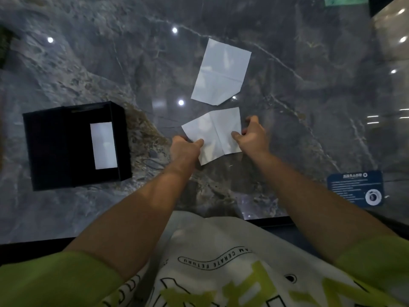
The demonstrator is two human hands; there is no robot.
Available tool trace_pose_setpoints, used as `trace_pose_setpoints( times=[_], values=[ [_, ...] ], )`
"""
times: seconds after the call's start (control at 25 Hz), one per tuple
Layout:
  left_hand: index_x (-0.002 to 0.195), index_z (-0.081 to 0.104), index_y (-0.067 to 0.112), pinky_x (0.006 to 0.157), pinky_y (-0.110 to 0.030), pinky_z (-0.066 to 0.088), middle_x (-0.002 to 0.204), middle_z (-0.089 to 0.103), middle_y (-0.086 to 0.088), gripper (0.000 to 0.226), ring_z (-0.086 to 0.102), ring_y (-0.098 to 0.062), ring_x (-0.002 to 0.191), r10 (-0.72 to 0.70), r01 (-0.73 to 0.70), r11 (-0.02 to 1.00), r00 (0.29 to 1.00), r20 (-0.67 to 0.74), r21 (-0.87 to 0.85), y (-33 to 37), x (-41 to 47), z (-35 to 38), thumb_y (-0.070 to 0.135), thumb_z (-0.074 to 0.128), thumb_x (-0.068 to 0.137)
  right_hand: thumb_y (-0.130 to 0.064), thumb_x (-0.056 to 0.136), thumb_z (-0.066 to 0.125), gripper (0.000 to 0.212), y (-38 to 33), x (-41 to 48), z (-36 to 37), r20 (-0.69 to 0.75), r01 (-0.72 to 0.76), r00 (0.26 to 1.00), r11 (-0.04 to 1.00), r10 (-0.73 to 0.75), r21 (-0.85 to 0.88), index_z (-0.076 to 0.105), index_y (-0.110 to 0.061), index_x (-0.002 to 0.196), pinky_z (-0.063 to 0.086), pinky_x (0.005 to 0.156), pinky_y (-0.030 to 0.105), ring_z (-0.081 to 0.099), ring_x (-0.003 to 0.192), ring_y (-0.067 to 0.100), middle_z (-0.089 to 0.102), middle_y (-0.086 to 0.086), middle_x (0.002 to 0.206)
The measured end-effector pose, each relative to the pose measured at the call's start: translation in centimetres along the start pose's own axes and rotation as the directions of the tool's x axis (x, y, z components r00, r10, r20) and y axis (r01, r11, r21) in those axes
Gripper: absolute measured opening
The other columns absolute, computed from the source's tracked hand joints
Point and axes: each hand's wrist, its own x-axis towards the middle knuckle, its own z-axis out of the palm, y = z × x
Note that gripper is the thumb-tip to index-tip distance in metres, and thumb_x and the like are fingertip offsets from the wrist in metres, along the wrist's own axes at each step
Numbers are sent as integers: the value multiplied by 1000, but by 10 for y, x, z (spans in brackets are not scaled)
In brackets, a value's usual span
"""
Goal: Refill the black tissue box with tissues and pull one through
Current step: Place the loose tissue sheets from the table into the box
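Grey veined marble forms the table [88, 63], glossy with ceiling-light reflections. From the head view, the left hand [184, 149] pinches the near-left edge of a white tissue [215, 131], while the right hand [252, 136] grips its right edge. A second tissue [221, 72] lies flat just beyond it. The black tissue box [73, 145] sits well to the left, a white rectangle showing in its top. A blue card [356, 188] rests near the table's right edge.
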Motion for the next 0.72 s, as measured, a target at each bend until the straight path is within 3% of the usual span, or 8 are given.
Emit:
trace_pose_setpoints(
  times=[0.2, 0.36, 0.56, 0.72],
  values=[
    [100, 60, 7, 83, -47, 57, 102, 68, -15, 37, 66, -33, 92, -56, 55, 997, 998, 4, 44, 1, -1, 8, 28, 78, 76, -36, 87, 63, 30, 0, 3, 4, 29, 11, 1000, 980, -5, -200, 54, -17, 109, 51, 87, 40, 62, 101, 27, 65, 6, 109],
    [99, 60, 7, 84, -49, 57, 104, 67, -15, 31, 66, -33, 93, -43, 43, 999, 999, 8, 28, -1, -2, 8, 26, 74, 79, -34, 88, 57, 11, 2, 5, 5, 55, 21, 998, 976, -9, -218, 56, -24, 84, 48, 78, 33, 61, 96, 26, 63, 3, 107],
    [102, 62, 0, 84, -43, 55, 98, 66, -12, 27, 64, -27, 91, 18, -13, 997, 998, 67, -76, -5, -2, -4, 20, 66, 83, -21, 84, 65, 9, 3, -5, 1, 3, 75, 997, 990, -75, 123, 63, -12, 82, 49, 71, 29, 58, 77, 16, 65, 2, 81],
    [117, 58, 3, 87, -42, 56, 107, 66, -9, 36, 64, -25, 99, 101, -58, 977, 974, 202, -208, -7, -3, -22, 15, 60, 83, -15, 83, 68, 8, -3, -24, -6, 89, 89, 988, 934, -127, 345, 61, -13, 80, 49, 67, 24, 56, 71, 10, 62, -1, 78]
  ],
)
